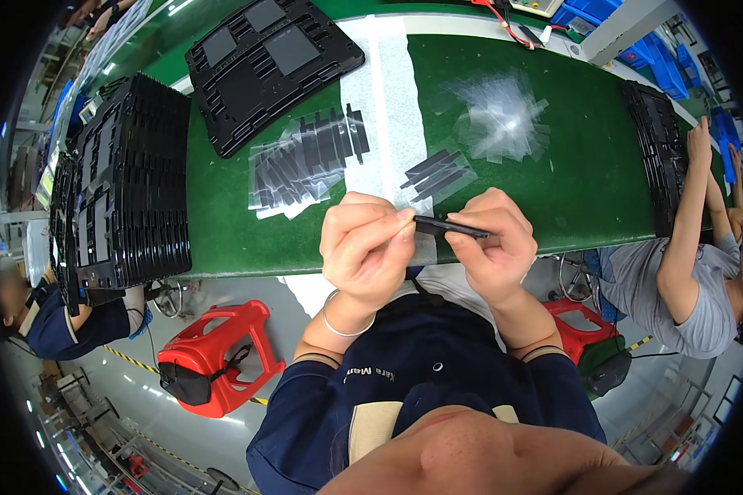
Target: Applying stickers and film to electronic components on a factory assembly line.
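Both my hands are raised just over the table's near edge, pinching a thin, flat black strip-shaped piece (451, 226) between them. Its left end is in the fingertips of my left hand (365, 246). My right hand (495, 246) grips the other end between thumb and fingers. Just beyond my hands, several black strips (434, 173) lie in a clear plastic sleeve. To the left of these is an overlapping bunch of clear sleeves (301, 161) with more black strips. A loose heap of clear plastic film pieces (504, 117) rests on the right.
A tall stack of black moulded trays (132, 186) stands at the left; another stack (656, 157) is at the right. One black tray (272, 70) with dark rectangular panels lies at the back. A white strip (385, 91) crosses the green table. Red stools (220, 356) and co-workers flank me.
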A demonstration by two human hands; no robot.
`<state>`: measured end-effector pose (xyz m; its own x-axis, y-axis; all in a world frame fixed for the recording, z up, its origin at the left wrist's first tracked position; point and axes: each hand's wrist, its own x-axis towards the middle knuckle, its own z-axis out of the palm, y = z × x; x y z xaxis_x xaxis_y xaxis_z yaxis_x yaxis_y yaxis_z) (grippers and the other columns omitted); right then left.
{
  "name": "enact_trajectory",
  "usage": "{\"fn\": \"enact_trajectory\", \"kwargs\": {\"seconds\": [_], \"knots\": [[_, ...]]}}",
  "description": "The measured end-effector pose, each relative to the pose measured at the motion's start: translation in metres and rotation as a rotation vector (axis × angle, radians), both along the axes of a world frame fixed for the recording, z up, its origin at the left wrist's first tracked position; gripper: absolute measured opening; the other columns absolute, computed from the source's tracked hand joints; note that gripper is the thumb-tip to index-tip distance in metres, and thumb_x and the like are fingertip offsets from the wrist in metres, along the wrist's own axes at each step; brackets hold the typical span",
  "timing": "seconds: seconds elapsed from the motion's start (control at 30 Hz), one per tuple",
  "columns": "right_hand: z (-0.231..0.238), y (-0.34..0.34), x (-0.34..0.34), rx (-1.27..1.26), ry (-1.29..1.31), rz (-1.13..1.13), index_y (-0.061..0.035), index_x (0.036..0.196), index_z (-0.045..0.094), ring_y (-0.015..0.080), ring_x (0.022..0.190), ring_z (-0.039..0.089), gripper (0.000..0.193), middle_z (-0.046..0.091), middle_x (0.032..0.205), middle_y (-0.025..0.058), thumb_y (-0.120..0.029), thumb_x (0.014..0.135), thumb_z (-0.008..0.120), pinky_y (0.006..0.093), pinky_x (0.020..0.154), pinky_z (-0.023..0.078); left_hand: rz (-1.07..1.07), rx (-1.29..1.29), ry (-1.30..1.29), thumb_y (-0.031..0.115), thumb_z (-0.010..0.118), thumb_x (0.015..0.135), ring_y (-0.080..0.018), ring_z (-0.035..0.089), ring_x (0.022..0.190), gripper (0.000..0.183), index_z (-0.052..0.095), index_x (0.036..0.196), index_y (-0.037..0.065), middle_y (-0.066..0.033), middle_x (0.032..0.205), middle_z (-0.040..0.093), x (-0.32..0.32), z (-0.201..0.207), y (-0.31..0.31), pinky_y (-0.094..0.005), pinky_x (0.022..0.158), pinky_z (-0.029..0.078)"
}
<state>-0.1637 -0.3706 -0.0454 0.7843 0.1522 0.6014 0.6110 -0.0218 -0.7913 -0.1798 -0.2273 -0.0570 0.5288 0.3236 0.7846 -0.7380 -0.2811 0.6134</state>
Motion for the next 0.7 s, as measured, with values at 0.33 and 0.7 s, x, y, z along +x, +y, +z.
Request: {"fn": "enact_trajectory", "kwargs": {"seconds": [0.33,0.7], "knots": [[-0.005,0.016,-0.005,-0.031,-0.209,-0.228,0.0018,0.081,0.063,0.0195,0.056,0.055,0.023,0.059,0.069,0.0079,0.000,0.061,0.075,0.0276,0.049,0.041,0.168,0.406,0.129,0.017,0.072,0.073,-0.0229,0.048,0.070,0.049,0.055,0.110,-0.011,-0.0124,0.087,0.049,-0.008,0.006,-0.010,-0.0323,0.060,0.041],[0.000,-0.008,0.009,0.213,0.491,0.323,0.0004,0.085,0.060,0.0105,0.067,0.050,0.020,0.055,0.076,0.0033,-0.003,0.071,0.073,0.0235,0.061,0.039,-0.288,-0.199,0.528,0.012,0.067,0.071,-0.0186,0.045,0.085,0.042,0.056,0.108,-0.003,-0.0105,0.098,0.046,-0.013,0.019,0.005,-0.0279,0.074,0.039]]}}
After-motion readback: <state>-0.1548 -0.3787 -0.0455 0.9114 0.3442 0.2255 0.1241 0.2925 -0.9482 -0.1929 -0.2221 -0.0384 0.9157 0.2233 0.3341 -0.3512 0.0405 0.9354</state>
